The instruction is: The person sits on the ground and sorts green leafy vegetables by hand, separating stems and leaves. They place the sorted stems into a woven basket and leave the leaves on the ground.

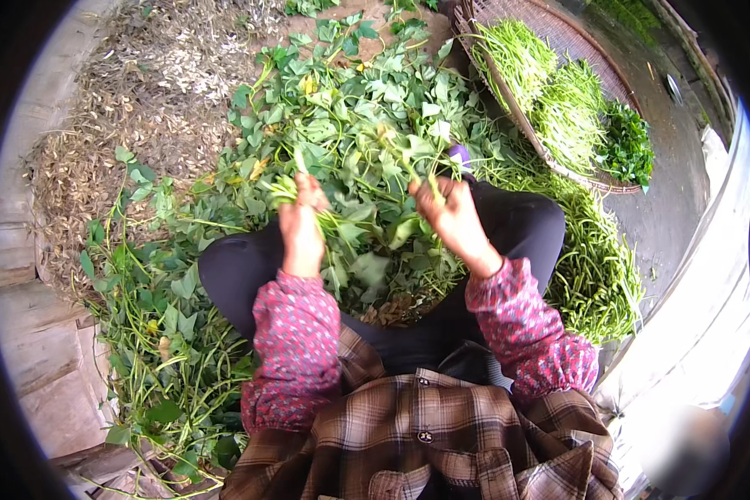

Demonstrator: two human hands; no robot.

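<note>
My left hand (303, 222) is closed around a small bundle of pale green leaf stalks (282, 189), whose ends stick out past the fingers. To its right, my right hand (447, 212) grips a leafy green vine stem (412, 172) between thumb and fingers; the stem's far end is blurred. The two hands are apart, above my crossed legs. Beneath and beyond them lies a large heap of leafy green vines (375, 112), with lobed leaves and a few yellow ones. Several leaves hang just below the hands.
At upper right a round woven basket tray (590, 47) holds bundles of light green stalks (569, 112) and dark green leaves (625, 144). Cut stalks (594, 269) are piled beside my right knee. Dried pods (144, 119) cover the ground at upper left. White sheeting (681, 319) is at right.
</note>
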